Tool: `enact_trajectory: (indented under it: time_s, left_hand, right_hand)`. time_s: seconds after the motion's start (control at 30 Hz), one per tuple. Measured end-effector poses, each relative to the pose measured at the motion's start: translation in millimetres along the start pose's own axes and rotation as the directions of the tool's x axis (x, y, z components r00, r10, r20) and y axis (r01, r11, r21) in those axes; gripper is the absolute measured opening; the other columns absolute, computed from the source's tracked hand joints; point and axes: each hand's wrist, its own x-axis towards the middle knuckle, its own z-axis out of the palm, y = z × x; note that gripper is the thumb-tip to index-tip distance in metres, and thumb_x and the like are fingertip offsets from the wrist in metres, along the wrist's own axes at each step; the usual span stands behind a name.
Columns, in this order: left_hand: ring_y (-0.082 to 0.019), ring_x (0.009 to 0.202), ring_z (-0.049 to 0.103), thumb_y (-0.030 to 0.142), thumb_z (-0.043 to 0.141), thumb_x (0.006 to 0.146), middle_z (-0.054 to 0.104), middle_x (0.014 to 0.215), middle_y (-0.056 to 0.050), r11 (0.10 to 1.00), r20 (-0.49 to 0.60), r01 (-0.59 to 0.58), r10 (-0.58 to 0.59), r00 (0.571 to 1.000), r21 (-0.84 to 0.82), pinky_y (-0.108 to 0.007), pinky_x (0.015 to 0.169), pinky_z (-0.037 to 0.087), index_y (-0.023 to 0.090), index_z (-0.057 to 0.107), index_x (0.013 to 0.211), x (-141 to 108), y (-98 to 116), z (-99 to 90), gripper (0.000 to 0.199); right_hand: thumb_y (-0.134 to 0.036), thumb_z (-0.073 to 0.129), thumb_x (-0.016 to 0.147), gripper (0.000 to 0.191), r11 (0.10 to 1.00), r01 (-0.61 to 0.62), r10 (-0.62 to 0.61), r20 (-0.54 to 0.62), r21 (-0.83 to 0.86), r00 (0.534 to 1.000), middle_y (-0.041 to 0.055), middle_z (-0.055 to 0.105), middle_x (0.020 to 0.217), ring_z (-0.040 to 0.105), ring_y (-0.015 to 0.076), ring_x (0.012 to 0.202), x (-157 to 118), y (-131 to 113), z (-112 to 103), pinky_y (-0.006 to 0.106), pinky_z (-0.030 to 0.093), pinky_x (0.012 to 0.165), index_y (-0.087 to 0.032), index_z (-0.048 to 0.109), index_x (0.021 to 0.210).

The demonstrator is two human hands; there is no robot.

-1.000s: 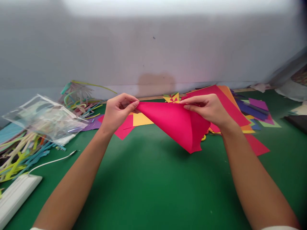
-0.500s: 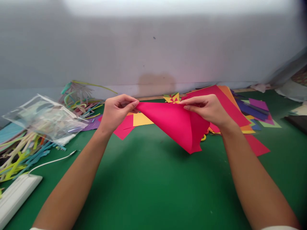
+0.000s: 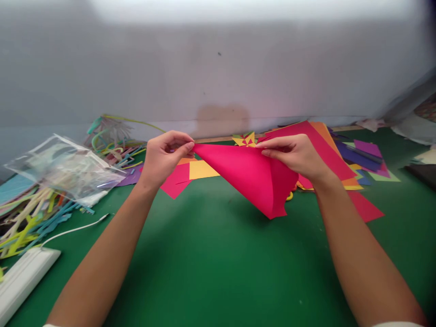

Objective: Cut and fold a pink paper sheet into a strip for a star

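Observation:
A folded red paper hangs above the green table, its top edge roughly level and its lower point just over the surface. My left hand pinches the pointed left corner between thumb and fingertips. With thumb and fingers pressed together, my right hand grips the top edge at the right. Behind the paper's top edge shows a yellow and red star-like paper piece. A yellow ring-shaped bit peeks out beside the paper's right side, mostly hidden.
Clear plastic bags and a pile of coloured strips lie at the left, near a white power strip with a cable. Red and orange sheets and purple papers lie at the back right. A pale wall stands behind.
My left hand has shifted slightly left and up, its fingertips now at the very tip of the paper's corner. My right hand and the paper have hardly moved.

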Motion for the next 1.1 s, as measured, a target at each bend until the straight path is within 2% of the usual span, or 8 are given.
enact_trajectory:
  time_s: [0.4,0.57,0.77,1.1]
  left_hand:
    - [-0.02,0.07,0.078,0.03,0.082,0.084,0.076,0.074,-0.002,0.999,0.006,0.017,-0.017,1.0,0.042,-0.03,0.067,0.065,0.02,0.077,0.084,-0.5,4.4,-2.1,0.011]
    - [-0.019,0.074,0.077,0.032,0.082,0.086,0.076,0.08,-0.003,1.0,0.042,0.024,-0.024,0.999,-0.01,-0.031,0.071,0.066,0.019,0.076,0.091,0.3,4.9,-1.9,0.015]
    - [-0.021,0.087,0.078,0.034,0.089,0.079,0.078,0.092,-0.005,0.988,0.129,0.095,-0.079,0.989,-0.123,-0.036,0.082,0.068,0.019,0.075,0.107,2.1,1.5,-3.6,0.034]
    - [-0.02,0.085,0.075,0.031,0.089,0.078,0.074,0.089,-0.003,0.982,0.102,0.106,-0.09,0.991,-0.155,-0.036,0.08,0.069,0.02,0.075,0.106,1.3,-3.1,-0.6,0.033]
  right_hand:
    - [-0.039,0.079,0.092,0.016,1.0,0.004,-0.004,0.014,0.001,1.0,0.0005,0.084,0.107,0.078,0.0317,0.106,-0.3,1.9,-0.8,0.043,0.065,0.087,-0.036,0.087,0.106]
    - [-0.043,0.079,0.092,0.019,1.0,0.011,-0.011,0.016,-0.017,1.0,0.0017,0.084,0.108,0.077,0.0328,0.106,-0.2,5.2,-0.3,0.044,0.065,0.086,-0.035,0.087,0.107]
    - [-0.046,0.079,0.091,0.021,1.0,0.004,-0.004,-0.002,-0.026,1.0,0.003,0.084,0.107,0.078,0.0337,0.106,0.0,4.1,-0.2,0.046,0.065,0.088,-0.033,0.087,0.105]
    - [-0.043,0.079,0.091,0.017,1.0,-0.006,0.006,0.0,-0.017,1.0,0.0021,0.084,0.107,0.077,0.0331,0.107,0.3,4.3,-0.7,0.046,0.065,0.091,-0.035,0.087,0.104]
